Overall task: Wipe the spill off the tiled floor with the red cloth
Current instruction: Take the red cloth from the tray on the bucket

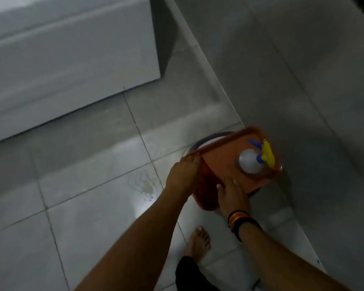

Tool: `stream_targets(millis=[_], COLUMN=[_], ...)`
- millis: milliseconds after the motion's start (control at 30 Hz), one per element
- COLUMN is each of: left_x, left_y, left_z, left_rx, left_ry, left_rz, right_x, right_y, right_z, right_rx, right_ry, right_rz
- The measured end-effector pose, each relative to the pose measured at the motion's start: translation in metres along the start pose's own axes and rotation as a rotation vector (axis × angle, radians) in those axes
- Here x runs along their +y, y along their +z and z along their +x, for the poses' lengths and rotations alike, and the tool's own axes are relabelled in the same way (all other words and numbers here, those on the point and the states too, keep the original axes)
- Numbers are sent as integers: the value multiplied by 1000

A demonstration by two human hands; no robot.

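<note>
Both hands, left hand (184,173) and right hand (232,197), grip an orange tray (223,162) carrying a spray bottle (252,160) above the tiled floor (93,217).

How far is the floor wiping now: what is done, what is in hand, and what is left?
Done: nothing visible; the spill is still wet on the tiled floor. In hand: the left hand and right hand both grip the orange tray carrying a spray bottle. Left: the red cloth is not clearly visible, and all the wiping remains.
</note>
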State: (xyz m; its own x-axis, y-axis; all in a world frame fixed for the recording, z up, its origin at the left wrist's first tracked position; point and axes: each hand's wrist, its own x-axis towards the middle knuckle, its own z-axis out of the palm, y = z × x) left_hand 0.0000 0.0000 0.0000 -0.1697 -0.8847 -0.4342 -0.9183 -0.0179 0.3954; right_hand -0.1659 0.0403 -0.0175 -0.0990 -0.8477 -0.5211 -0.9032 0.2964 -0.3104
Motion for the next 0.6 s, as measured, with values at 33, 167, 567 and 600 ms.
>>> stream_targets(millis=[33, 167, 567, 600], left_x=[-2, -17, -19, -23], left_y=[13, 52, 38, 29], left_z=[15, 66, 63, 55], left_rx=[-16, -91, -51, -46], left_ry=[19, 208, 284, 263], left_rz=[38, 339, 653, 556], right_x=[10, 33, 40, 37], right_y=[11, 43, 30, 25], right_z=[11, 43, 38, 31], right_rx=[-17, -86, -35, -29], right_ry=[24, 105, 219, 255], right_rz=[-9, -86, 395, 509])
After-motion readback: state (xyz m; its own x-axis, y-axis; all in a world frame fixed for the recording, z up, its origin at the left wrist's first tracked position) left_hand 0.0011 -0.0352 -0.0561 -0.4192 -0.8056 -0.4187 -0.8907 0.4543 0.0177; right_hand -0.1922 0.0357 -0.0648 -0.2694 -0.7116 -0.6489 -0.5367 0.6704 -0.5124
